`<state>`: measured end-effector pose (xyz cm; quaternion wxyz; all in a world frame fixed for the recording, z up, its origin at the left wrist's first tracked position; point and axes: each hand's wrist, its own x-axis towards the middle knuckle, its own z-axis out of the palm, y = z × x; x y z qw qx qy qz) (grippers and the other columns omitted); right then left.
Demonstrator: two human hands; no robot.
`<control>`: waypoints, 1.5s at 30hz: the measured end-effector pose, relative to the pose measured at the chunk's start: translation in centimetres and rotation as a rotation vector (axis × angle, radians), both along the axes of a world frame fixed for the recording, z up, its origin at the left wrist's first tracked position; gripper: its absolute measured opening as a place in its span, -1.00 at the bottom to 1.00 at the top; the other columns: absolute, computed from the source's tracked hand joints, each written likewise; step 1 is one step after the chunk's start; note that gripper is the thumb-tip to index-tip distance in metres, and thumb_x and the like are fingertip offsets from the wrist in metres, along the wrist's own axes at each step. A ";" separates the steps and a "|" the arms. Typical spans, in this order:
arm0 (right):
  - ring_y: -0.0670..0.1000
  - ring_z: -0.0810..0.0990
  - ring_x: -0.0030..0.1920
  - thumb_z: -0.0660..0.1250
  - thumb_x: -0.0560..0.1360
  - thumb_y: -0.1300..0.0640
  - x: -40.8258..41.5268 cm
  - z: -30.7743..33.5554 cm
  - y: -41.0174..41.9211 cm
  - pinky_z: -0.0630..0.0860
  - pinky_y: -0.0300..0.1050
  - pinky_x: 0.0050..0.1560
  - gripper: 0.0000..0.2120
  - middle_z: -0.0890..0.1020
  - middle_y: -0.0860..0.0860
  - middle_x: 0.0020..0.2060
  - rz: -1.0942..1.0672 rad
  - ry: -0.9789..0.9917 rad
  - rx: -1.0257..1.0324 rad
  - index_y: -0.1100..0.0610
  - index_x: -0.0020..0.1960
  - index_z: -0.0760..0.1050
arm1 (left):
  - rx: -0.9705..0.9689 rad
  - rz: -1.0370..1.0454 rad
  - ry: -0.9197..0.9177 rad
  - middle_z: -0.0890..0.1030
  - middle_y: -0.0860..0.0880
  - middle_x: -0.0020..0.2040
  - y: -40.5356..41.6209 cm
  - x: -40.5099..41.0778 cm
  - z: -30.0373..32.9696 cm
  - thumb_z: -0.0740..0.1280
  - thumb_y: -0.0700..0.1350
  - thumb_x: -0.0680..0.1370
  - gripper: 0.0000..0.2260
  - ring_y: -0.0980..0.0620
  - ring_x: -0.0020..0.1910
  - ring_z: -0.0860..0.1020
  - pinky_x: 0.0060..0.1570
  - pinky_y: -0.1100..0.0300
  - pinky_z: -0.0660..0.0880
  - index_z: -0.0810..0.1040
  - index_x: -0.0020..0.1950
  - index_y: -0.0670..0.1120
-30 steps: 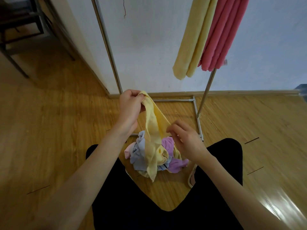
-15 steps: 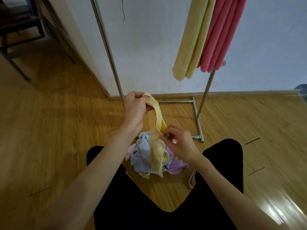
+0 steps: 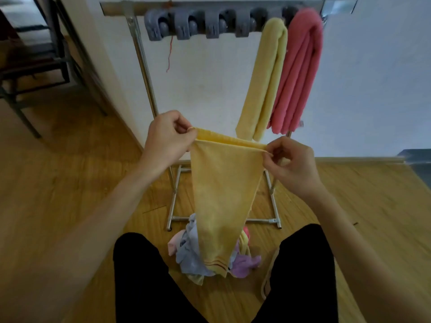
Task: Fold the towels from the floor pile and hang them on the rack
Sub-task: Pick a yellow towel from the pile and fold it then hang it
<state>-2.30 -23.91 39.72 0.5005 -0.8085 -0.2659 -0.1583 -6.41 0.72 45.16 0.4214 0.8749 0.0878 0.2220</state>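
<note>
A warm yellow-brown wooden plank floor runs up to a white wall. Nearest, below both hands, the person's legs in black trousers frame a small floor pile of crumpled lilac, pale blue and pink towels. Above the pile hangs a yellow terry towel with brown stripes at its lower hem, stretched by its top edge between the hands. The left hand pinches the top left corner with curled fingers, and the right hand pinches the top right corner between thumb and fingertips. Beyond the hands stands a silver metal tube rack, its base on the floor behind the pile. Beyond the right hand, a folded pale yellow towel and a folded coral-pink towel hang side by side, touching, from the top bar beside grey plastic clips.
</note>
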 end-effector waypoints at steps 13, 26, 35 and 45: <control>0.04 0.55 -0.29 0.40 0.41 0.34 2.3 6.3 1.0 0.53 -0.24 -0.27 -0.83 0.59 0.08 -0.25 -0.134 -0.142 0.171 0.22 -0.03 0.49 | 0.377 -0.171 0.179 0.59 -0.02 -0.26 0.9 1.4 6.6 0.34 -0.09 0.48 -0.91 0.03 -0.21 0.57 -0.08 0.01 0.59 0.59 -0.18 -0.07; -0.16 0.53 -0.33 0.40 0.41 0.34 2.2 2.5 1.9 0.53 -0.31 -0.24 -0.87 0.59 -0.15 -0.32 -0.070 -0.003 -0.012 0.20 -0.07 0.64 | 0.431 -0.812 0.392 0.44 0.16 0.13 -0.3 -1.4 2.3 0.18 -0.23 0.61 -0.62 0.36 0.05 0.39 -0.04 0.51 0.30 0.36 0.32 0.19; -0.18 0.52 -0.32 0.39 0.42 0.33 1.4 2.4 2.5 0.50 -0.34 -0.24 -0.86 0.58 -0.16 -0.31 0.074 0.019 -0.115 0.19 -0.05 0.65 | 0.553 -0.998 0.537 0.46 0.11 0.10 -0.1 -2.8 1.7 0.21 -0.38 0.48 -0.54 0.29 0.02 0.42 -0.04 0.42 0.38 0.48 0.31 0.00; 0.00 0.57 -0.30 0.38 0.45 0.31 1.6 1.4 2.5 0.55 -0.21 -0.22 -0.86 0.64 0.01 -0.28 0.120 0.066 -0.073 0.19 -0.01 0.64 | 0.807 -0.961 -0.084 0.51 0.01 -0.02 -1.1 -3.3 1.3 0.37 -0.14 0.52 -0.96 0.20 -0.09 0.38 -0.07 0.35 0.38 0.60 -0.08 -0.09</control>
